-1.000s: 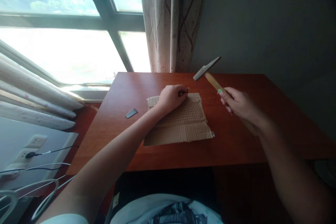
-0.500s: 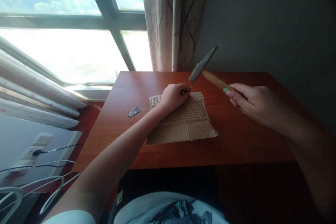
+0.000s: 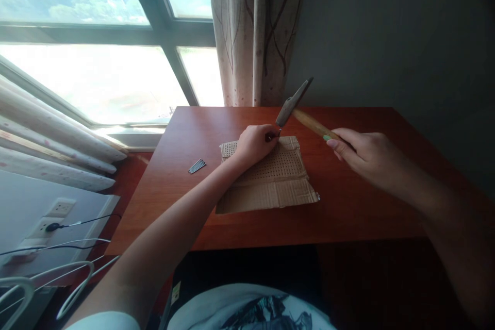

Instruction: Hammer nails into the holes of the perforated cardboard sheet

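Nail [image 3: 280,132] stands near cardboard's [image 3: 268,195] far edge — hammer [image 3: 288,109] above.

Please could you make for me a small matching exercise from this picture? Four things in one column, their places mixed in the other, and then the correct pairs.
Things
1. hammer
2. group of nails
3. cardboard
4. black plug

Places
A. beneath the left hand
B. in a wall socket
C. in the right hand
D. on the table, left of sheet 3

Pairs: 1-C, 2-D, 3-A, 4-B

Blown-out glare from the window [image 3: 96,80] at left, the wall [image 3: 386,36] at right in deep shadow.
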